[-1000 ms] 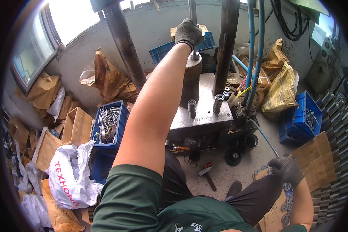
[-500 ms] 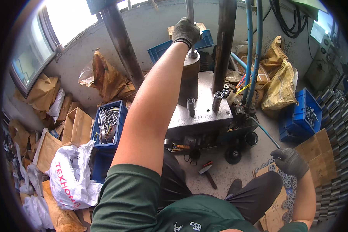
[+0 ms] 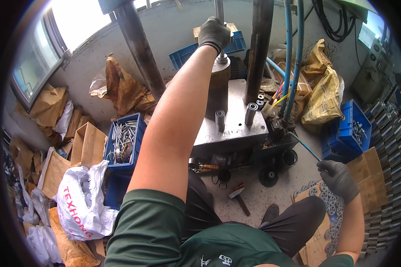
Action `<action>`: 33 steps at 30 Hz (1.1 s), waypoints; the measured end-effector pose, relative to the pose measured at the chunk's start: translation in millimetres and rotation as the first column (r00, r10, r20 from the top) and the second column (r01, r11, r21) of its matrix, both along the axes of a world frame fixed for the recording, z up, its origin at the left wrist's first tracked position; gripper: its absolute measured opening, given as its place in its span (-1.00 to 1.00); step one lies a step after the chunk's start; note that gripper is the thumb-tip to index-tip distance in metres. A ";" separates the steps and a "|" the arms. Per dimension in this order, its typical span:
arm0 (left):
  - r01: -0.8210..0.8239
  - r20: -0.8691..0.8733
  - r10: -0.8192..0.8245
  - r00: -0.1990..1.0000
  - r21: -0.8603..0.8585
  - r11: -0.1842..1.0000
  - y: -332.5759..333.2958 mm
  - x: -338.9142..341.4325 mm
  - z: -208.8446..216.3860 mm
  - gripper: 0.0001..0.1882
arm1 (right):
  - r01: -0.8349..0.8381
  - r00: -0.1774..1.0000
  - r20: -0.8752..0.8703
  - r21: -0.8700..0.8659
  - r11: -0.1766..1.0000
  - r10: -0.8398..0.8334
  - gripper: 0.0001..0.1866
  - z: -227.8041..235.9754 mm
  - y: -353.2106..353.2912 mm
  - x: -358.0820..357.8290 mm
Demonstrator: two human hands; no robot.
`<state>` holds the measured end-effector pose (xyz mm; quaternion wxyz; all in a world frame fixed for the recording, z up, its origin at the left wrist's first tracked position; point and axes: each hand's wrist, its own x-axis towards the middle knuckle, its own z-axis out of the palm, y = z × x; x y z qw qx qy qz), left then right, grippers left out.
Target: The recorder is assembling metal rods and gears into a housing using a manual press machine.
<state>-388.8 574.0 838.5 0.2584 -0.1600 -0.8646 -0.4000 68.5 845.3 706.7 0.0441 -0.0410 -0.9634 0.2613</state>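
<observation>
In a dark grey glove, my left hand [image 3: 214,33] reaches forward to the upright press rod [image 3: 219,11]. Its fingers are closed around a metal part at the rod; most of that part is hidden by the glove. Below it stands a thick dark cylinder [image 3: 218,86] on the steel press table [image 3: 234,131]. My right hand [image 3: 338,178], also gloved, is closed on the end of a thin blue lever [image 3: 308,149] that slopes up left to the press's side. Two short metal sleeves, a left one [image 3: 220,121] and a right one [image 3: 251,115], stand upright on the table.
Dark press columns [image 3: 140,49] and blue hoses [image 3: 294,58] rise around the work. A blue bin [image 3: 140,144] of metal rods stands left, a blue crate [image 3: 343,144] right. A hammer [image 3: 240,202] lies on the floor. Stacked metal parts [image 3: 392,178] line the right.
My right hand has moved slightly up and away from me, and the lever's end has risen with it. My left hand remains at the rod, nearly unmoved.
</observation>
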 end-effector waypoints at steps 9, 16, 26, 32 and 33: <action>-0.003 -0.014 0.002 1.000 -0.019 1.000 -0.3 -5.9 -4.6 -0.66 | -0.064 0.963 0.266 0.046 0.997 0.050 -0.70 4.1 -0.3 1.3; -0.003 0.002 0.003 1.000 -0.001 1.000 1.7 -5.5 -3.5 -0.66 | -0.069 0.945 0.323 0.057 0.996 0.048 -0.70 0.6 6.7 3.8; -0.006 -0.024 0.007 1.000 0.011 1.000 0.4 -5.0 -6.6 -0.65 | -0.053 0.952 0.306 0.078 0.995 0.027 -0.67 2.3 3.2 2.2; 0.017 -0.003 -0.017 1.000 0.024 1.000 -1.3 2.2 -5.2 -0.64 | -0.044 0.972 0.231 0.046 0.998 0.032 -0.72 4.6 3.0 -5.2; 0.006 -0.010 -0.006 1.000 0.028 1.000 0.2 1.7 -5.6 -0.64 | 0.050 0.992 0.117 -0.092 0.994 -0.039 -0.75 4.9 3.5 -7.0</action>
